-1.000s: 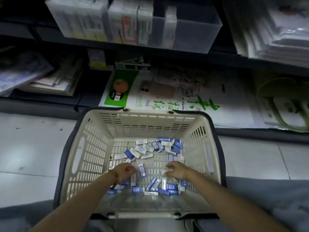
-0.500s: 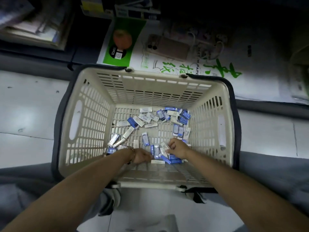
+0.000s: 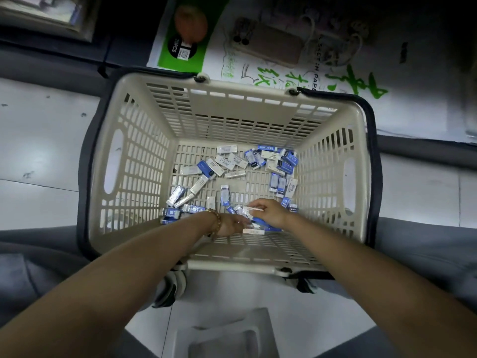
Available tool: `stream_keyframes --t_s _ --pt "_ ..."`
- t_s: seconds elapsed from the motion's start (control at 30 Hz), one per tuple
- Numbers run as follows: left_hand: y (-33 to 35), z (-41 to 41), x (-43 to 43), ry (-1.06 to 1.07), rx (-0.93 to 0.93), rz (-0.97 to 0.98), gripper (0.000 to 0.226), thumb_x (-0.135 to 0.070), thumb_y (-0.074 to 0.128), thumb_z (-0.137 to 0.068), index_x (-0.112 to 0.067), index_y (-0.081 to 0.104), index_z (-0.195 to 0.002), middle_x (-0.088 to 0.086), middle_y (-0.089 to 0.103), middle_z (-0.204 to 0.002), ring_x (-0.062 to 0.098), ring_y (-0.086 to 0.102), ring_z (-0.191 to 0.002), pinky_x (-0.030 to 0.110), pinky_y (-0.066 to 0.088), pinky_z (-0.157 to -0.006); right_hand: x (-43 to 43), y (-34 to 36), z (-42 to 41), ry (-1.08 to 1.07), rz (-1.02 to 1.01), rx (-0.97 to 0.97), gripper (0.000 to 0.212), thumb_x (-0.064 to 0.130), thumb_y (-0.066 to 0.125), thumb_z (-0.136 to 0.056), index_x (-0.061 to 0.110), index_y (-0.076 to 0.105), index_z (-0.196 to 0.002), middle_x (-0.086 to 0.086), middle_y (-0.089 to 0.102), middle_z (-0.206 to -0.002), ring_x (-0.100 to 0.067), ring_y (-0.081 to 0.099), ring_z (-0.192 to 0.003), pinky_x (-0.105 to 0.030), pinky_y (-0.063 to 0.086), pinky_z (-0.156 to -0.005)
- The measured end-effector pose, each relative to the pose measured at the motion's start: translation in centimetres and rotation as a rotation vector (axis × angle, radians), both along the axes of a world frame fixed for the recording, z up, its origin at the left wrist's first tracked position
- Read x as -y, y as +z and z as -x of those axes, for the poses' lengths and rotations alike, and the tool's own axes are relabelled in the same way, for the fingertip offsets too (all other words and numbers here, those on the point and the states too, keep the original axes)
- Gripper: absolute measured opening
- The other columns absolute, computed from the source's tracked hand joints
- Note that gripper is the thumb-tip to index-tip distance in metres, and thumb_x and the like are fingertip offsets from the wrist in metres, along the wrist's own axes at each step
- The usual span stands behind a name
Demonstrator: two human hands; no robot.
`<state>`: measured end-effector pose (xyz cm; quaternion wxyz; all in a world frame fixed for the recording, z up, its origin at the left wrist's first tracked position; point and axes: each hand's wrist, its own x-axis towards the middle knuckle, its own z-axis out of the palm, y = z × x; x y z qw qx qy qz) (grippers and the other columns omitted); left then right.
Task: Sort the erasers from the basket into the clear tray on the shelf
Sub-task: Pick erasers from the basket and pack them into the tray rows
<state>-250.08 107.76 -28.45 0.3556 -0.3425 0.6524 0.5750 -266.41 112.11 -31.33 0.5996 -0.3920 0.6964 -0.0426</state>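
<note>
basket (image 3: 134,164) open above, erasers (image 3: 274,182) strewn across its far floor

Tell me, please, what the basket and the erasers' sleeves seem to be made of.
The basket looks like moulded cream plastic, matte with slight sheen: its walls and floor are a rigid slotted grid. The erasers seem wrapped in printed paper or card sleeves, blue and white; blur leaves that open.

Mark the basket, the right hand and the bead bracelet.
basket (image 3: 232,109): head view, on the far wall's solid panel.
right hand (image 3: 269,214): head view, on the back of the hand, which pinches a white eraser (image 3: 254,209).
bead bracelet (image 3: 216,223): head view, on the beads at the left wrist.
</note>
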Motion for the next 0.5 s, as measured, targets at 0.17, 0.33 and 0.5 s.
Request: stream_keyframes --t_s 0.17,0.33,0.5 --pt "0.5 0.7 -0.4 -0.113 -0.020 0.050 0.041 -0.033 0.029 -0.101 -0.016 0.045 -0.134 0.008 0.044 -0.140 0.024 0.043 -0.128 0.033 0.031 -0.108 0.2 0.1 0.3 0.209 0.061 -0.074 0.029 0.019 0.058 -0.092 0.005 0.059 -0.118 -0.012 0.056 -0.125 -0.024 0.052 -0.117 -0.032 0.041 -0.099" --pt "-0.1 1.1 -0.7 -0.115 -0.021 0.026 0.040 -0.040 0.030 -0.100 -0.017 0.050 -0.126 0.008 0.050 -0.129 0.023 0.048 -0.119 0.039 0.035 -0.106 0.3 0.3 1.4 0.216 0.051 -0.071 0.019 0.016 0.066 -0.087 0.004 0.062 -0.102 -0.008 0.060 -0.099 -0.017 0.053 -0.090 -0.029 0.045 -0.084" --pt "-0.6 1.5 -2.5 0.088 -0.153 0.042 0.024 -0.029 0.053 -0.093 -0.010 0.060 -0.106 0.007 0.059 -0.101 0.017 0.053 -0.091 0.027 0.043 -0.086 -0.1 0.5 2.0 0.141 -0.083 0.013 0.027 0.016 0.070 -0.084 0.002 0.065 -0.106 0.005 0.058 -0.080 -0.014 0.054 -0.087 -0.020 0.044 -0.071"
